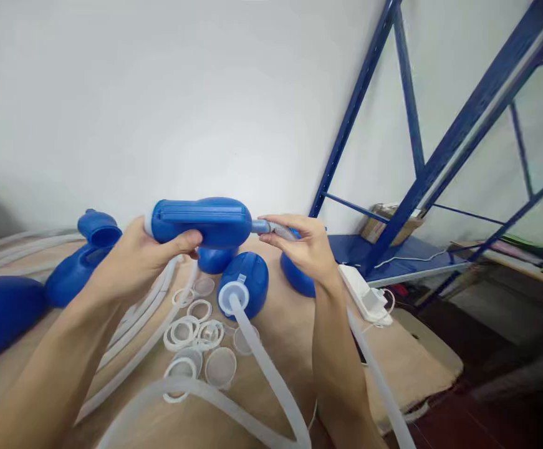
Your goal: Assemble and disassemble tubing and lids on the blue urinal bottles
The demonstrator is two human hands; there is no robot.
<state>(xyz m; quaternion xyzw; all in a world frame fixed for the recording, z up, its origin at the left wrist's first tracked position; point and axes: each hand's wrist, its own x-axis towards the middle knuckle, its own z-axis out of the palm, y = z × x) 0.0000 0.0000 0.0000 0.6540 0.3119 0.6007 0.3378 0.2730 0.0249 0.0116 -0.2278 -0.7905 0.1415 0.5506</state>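
White wall [206, 93] behind, busy worktop [393, 386] below: that hose joint looks like the weak spot

So the blue housing [201, 221] is up in the air near the worktop's far edge, between the two hands. Left hand [143, 252] is curled round its left end, thumb across the lower front. Right hand [308, 246] is nearly closed, fingertips pinching the grey hose end [283, 231] right by the short nozzle [259, 226].

My worry: if the two hands pull out of line, the nozzle takes a sideways load and the joint could pop or kink. The left grip looks mostly end-on, so a twist could roll the smooth body in the palm. Drop it and it probably hits the other blue housing [255, 277] or scatters the loose white rings [182, 333]. Also, the pale hose [383, 380] passes near the power strip [365, 296] by the right edge, so a tug might snag there.
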